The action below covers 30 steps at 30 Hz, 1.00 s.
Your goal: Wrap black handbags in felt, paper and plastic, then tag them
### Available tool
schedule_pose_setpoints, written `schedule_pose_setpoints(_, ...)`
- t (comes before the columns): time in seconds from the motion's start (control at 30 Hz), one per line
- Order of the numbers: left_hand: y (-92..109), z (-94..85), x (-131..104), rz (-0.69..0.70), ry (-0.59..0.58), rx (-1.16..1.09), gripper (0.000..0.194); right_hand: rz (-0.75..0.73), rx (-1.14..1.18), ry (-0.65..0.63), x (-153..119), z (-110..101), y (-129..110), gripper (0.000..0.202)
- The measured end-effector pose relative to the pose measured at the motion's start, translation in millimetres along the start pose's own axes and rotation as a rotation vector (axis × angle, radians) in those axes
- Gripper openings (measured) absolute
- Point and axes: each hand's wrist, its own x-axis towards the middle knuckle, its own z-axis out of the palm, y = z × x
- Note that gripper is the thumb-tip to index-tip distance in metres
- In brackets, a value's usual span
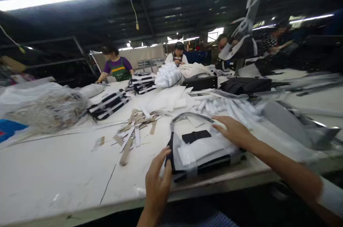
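Note:
A black handbag [214, 162] lies at the table's front edge, partly covered with white wrapping sheet and clear tape. Its curved handle [184, 115], sleeved in a greyish wrap, arches up behind it. My left hand [158, 175] pinches the bag's black left side between thumb and fingers. At the bag's upper right, my right hand [232, 130] is closed on the wrapped end of the handle; some of its fingertips are hidden. A black flap or strap piece [196, 136] shows through a gap in the wrapping.
Brown and white strips [134, 130] lie scattered left of the bag. Behind are white sheets [168, 98], white rolls [214, 106] and black strapped bundles [108, 104]. A big clear plastic sack [50, 107] stands left, grey wrapped pieces [292, 123] right. Several people work farther back.

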Motion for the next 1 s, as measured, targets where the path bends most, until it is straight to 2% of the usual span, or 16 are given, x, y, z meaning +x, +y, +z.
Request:
schedule_pose_setpoints(0.1,-3.4,3.4,36.1,-0.278,-0.061,-0.045,0.046,0.236,0.008,-0.112,-30.6,0.9,46.0,0.069)
schedule_pose_setpoints(0.17,-6.5,11.6,60.6,-0.379,-0.113,-0.069,0.054,0.324,0.063,-0.19,-43.8,3.8,63.3,0.072)
schedule_pose_setpoints(0.3,-11.6,35.7,97.4,-0.476,-0.197,-0.127,0.073,0.393,0.274,-0.218,-55.3,10.5,62.9,0.072)
schedule_pose_setpoints(0.4,-9.0,41.8,105.0,-0.51,-0.234,-0.218,0.087,0.454,0.517,-0.182,-61.0,11.0,49.5,0.078)
schedule_pose_setpoints(0.5,3.5,29.1,100.2,-0.456,-0.238,-0.348,0.087,0.43,0.744,-0.043,-65.5,7.6,36.5,0.082)
schedule_pose_setpoints(0.6,24.3,4.6,91.9,-0.288,-0.166,-0.428,0.078,0.288,0.971,0.091,-62.2,0.5,26.7,0.087)
schedule_pose_setpoints(0.7,41.4,-18.4,84.5,-0.113,-0.109,-0.325,0.067,0.139,1.056,0.08,-51.5,-6.8,21.1,0.098)
schedule_pose_setpoints(0.8,43.2,-30.4,79.0,-0.058,-0.175,-0.063,0.065,-0.019,0.927,-0.013,-40.9,-8.0,16.8,0.102)
schedule_pose_setpoints(0.9,34.5,-32.2,78.0,-0.018,-0.259,0.103,0.06,-0.096,0.774,-0.038,-34.4,-2.6,9.9,0.083)
schedule_pose_setpoints(1.0,29.4,-28.7,81.5,0.035,-0.206,0.107,0.048,-0.071,0.724,0.026,-27.1,2.7,3.7,0.053)
